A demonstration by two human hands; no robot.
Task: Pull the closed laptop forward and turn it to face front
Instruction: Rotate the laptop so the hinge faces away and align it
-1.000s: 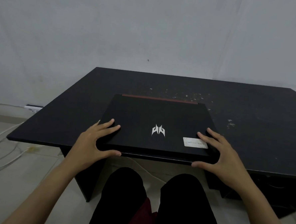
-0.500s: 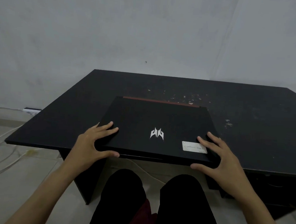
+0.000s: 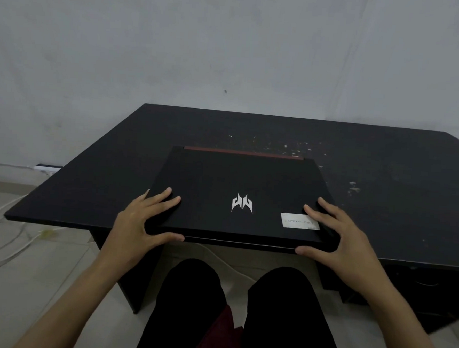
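Note:
A closed black laptop (image 3: 230, 182) lies at the front edge of the black table (image 3: 383, 183). Its lid bears a silver logo and a white sticker at the near right corner, and a red strip runs along its far edge. Its front edge lines up with the table's front edge. My left hand (image 3: 139, 222) grips the near left corner, fingers on the lid and thumb against the front edge. My right hand (image 3: 337, 239) grips the near right corner the same way, fingers beside the sticker.
White flecks mark the table (image 3: 292, 146) behind the laptop. A grey wall rises behind the table. White cables (image 3: 2, 230) and a power strip (image 3: 47, 168) lie on the floor to the left. My legs in black trousers (image 3: 188, 305) are under the front edge.
The laptop and both hands hold nearly the same pose. The view has tilted slightly; the laptop sits a little squarer to the table's front edge.

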